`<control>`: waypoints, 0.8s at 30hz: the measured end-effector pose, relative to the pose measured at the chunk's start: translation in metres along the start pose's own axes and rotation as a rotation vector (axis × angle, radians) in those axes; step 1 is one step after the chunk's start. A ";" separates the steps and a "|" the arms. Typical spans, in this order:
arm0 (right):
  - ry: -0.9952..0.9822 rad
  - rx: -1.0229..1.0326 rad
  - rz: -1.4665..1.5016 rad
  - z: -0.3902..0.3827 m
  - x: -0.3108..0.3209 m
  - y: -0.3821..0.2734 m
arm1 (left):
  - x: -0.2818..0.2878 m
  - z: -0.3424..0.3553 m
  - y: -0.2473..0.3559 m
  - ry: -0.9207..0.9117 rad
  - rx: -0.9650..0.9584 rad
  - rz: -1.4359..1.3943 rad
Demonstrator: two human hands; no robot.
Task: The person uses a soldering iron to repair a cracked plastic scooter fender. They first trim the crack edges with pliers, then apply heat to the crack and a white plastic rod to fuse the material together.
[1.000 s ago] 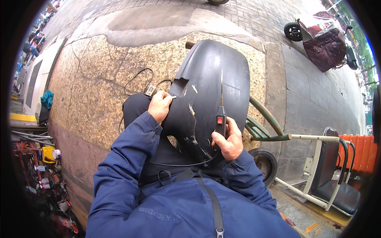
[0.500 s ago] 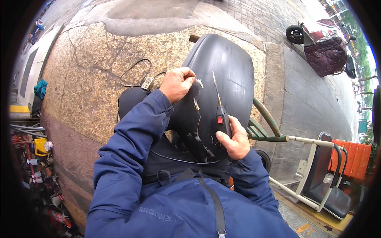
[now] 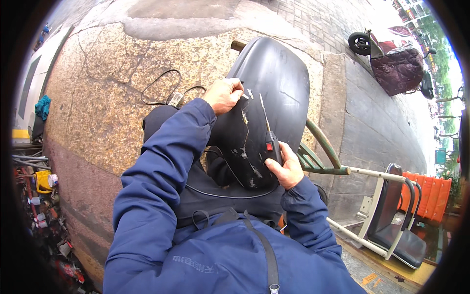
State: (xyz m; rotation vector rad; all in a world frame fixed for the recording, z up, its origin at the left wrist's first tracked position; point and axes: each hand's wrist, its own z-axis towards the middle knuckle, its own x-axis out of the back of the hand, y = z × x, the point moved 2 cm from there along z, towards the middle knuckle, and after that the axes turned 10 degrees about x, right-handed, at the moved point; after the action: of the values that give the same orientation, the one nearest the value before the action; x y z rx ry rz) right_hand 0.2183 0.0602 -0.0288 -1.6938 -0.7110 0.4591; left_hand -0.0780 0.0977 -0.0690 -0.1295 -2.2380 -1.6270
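Note:
A black moulded shell [image 3: 286, 73], smooth and scuffed, rests across my lap. A jagged crack [image 3: 246, 130] with pale and yellowish bits along it runs down its near part. My left hand [image 3: 223, 95] is closed in a pinch at the top of the crack, with a small pale scrap [image 3: 250, 93] at its fingertips. Low on the shell's right side, my right hand [image 3: 288, 169] grips the black handle of a soldering iron [image 3: 272, 142]. It has a red switch, and its long thin metal tip points away from me, just right of the left fingertips.
Beyond my left arm, a looped black cord [image 3: 155, 93] lies on stony ground with a small power strip [image 3: 176, 99]. A green metal frame [image 3: 323, 142] stands right of the shell, near a black-cushioned chair [image 3: 391, 220]. Mixed parts [image 3: 46, 215] crowd the left edge. A covered scooter [image 3: 399, 68] stands far right.
My left hand has shifted slightly up and right along the shell, and the pale scrap sits at a different angle. The iron's tip has drawn back slightly toward me. The whole view has tilted a little.

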 end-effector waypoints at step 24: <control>-0.006 0.155 -0.529 0.022 -0.001 -0.032 | -0.010 0.017 -0.006 0.157 0.064 -0.010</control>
State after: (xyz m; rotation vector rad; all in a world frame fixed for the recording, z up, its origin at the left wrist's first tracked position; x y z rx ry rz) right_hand 0.1965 0.0795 -0.0027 -1.2938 -1.0589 0.1408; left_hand -0.0748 0.1129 -0.0820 0.0261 -2.1712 -1.5133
